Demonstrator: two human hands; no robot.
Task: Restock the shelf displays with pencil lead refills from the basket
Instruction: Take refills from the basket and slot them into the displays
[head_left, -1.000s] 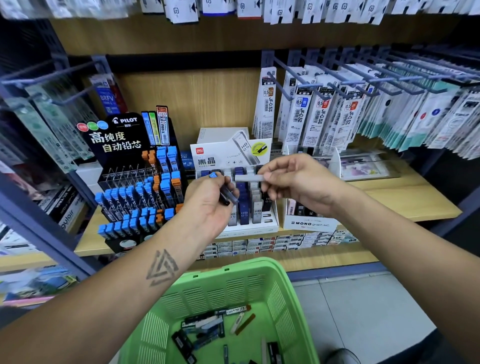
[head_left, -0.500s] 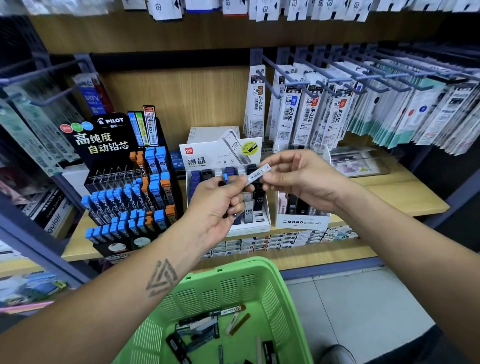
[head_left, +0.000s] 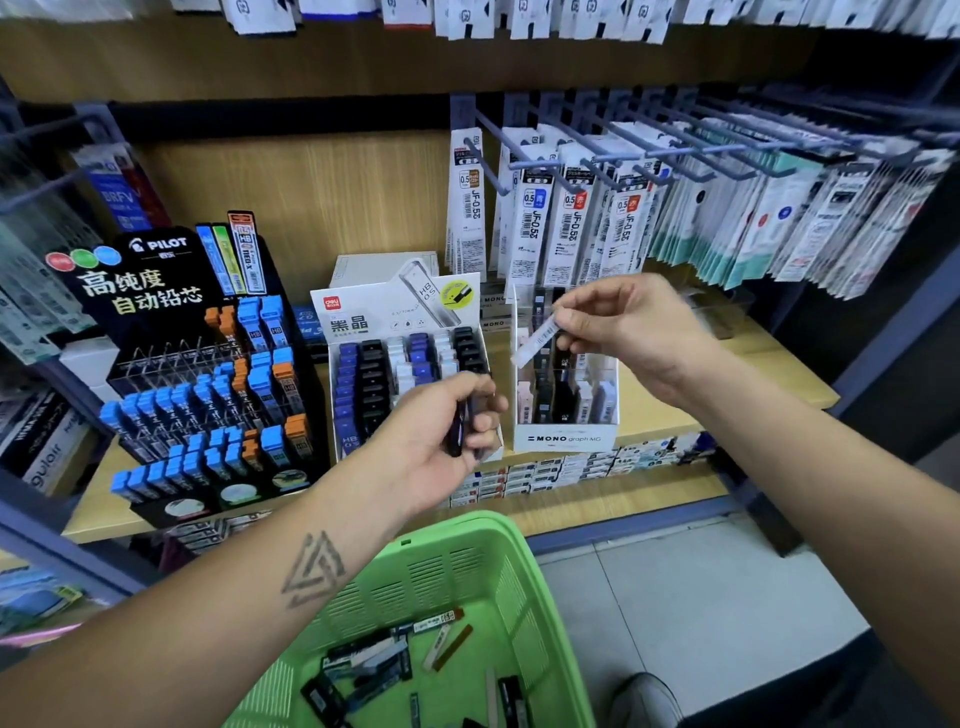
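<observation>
Pilot display (head_left: 208, 374) at 9 o'clock on shelf (head_left: 644, 410): blue and orange lead tubes in tiers. Deli box (head_left: 410, 364) at centre: blue, black, white refill rows. Mono box (head_left: 566, 415) just right: few upright cases. Green basket (head_left: 467, 571) at 6 o'clock: loose refills (head_left: 374, 660) on bottom.

Since half second ago: hands parted, white refill (head_left: 535, 343) carried right, over Mono box.

Left hand (head_left: 441, 441) palm-up, fingers curled round dark refills (head_left: 460, 426). Right hand (head_left: 634, 338) pinching white refill, tilted, at 1 o'clock.
</observation>
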